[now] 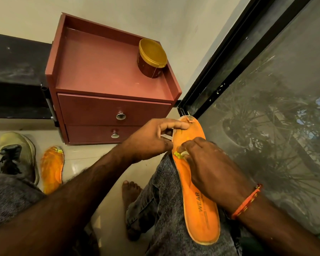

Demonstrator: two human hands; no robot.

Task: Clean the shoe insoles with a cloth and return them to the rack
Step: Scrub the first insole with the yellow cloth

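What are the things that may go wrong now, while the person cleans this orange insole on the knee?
1. The insole has a torn, frayed toe edge; the left hand pinches just there, so hard rubbing by the right hand may tear it further.
2. It only rests on the knee, so it may slip.
3. The second insole lies on the floor and could pick up dirt.

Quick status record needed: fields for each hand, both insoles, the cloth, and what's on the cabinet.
left hand: pinches the toe end of the insole
right hand: fingers curled, pressing on the insole's middle
held insole: orange, lying along the right thigh, toe edge frayed
cloth: only a small pale bit shows under the right fingers; cannot confirm it is cloth
second insole: on the floor beside a shoe
cabinet: a lidded tub on top, both drawers closed
rack: not identifiable
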